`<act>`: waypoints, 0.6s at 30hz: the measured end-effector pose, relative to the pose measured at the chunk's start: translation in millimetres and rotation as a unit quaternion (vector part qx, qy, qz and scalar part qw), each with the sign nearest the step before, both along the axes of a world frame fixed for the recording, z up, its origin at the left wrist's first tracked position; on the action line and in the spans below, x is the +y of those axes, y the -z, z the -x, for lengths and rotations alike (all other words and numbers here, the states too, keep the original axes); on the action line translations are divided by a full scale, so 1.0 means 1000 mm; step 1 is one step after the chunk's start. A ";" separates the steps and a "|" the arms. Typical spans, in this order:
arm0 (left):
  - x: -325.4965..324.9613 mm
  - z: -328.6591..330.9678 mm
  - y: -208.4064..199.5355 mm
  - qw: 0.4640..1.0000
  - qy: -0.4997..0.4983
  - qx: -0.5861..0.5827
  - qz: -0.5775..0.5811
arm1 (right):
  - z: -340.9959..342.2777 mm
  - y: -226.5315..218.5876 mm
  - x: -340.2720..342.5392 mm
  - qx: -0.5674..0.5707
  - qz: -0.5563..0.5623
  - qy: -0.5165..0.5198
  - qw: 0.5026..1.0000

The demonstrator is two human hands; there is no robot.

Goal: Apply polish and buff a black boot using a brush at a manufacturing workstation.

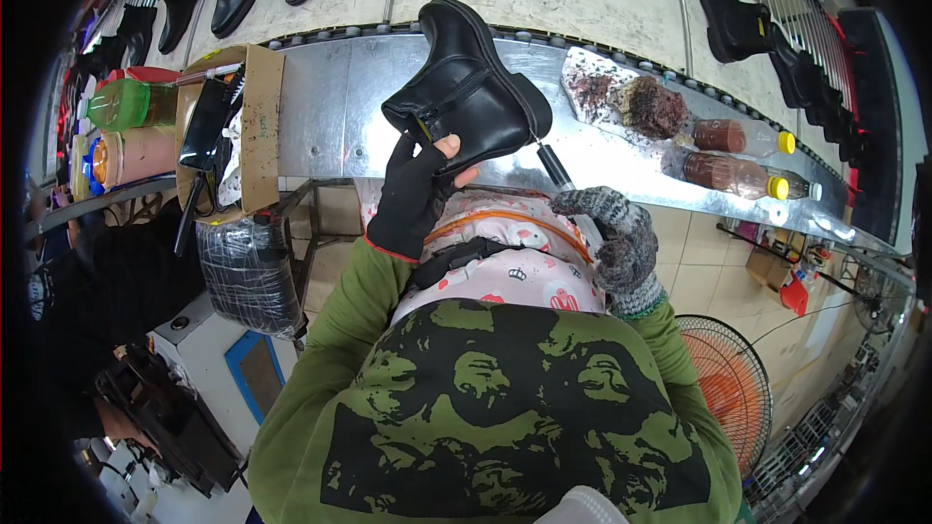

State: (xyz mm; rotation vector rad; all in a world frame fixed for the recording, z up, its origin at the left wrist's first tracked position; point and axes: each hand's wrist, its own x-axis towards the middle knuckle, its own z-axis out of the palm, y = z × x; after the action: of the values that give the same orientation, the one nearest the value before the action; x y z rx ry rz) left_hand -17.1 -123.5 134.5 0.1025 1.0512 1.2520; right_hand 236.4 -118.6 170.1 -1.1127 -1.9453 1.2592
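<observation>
A black leather ankle boot [473,87] lies on its side over the metal ledge, its toe pointing away and its heel to the right. My left hand [412,189], in a black glove with bare fingertips, grips the boot at its shaft opening. My right hand [621,238], in a grey knitted glove, is closed round a slim pen-like tool [554,167] with a dark front part. The tool's thin tip meets the boot close to the heel edge; whether it touches the heel or the upper, I cannot tell.
Right of the boot are a dark-stained sponge [652,108] on a smeared white sheet and several bottles with brown contents [728,175]. At left stands a cardboard box [260,131] beside coloured containers [136,105]. More boots [735,19] line the conveyor beyond; a fan [728,388] stands right.
</observation>
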 end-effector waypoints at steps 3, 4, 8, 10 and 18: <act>0.003 -0.002 -0.003 1.000 -0.013 -0.017 -0.013 | -0.001 0.002 -0.003 -0.011 -0.011 -0.009 1.000; 0.004 -0.003 -0.004 0.999 -0.021 -0.027 -0.024 | -0.002 0.002 -0.003 -0.023 -0.012 -0.012 1.000; 0.004 0.003 -0.004 0.999 -0.006 -0.046 -0.028 | -0.002 0.000 -0.006 -0.009 0.059 -0.002 0.998; 0.002 0.006 -0.003 0.999 -0.009 -0.026 -0.021 | 0.001 -0.002 -0.010 0.177 0.181 0.109 0.961; 0.007 0.100 0.001 0.964 0.103 0.243 -0.015 | -0.038 0.019 0.009 0.313 0.300 0.248 0.866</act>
State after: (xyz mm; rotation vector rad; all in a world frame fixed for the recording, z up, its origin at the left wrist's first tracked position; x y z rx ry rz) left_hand -116.9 -116.7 133.6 0.5523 1.4007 1.0748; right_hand 273.9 -109.4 150.8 -1.1725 -0.7292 1.6828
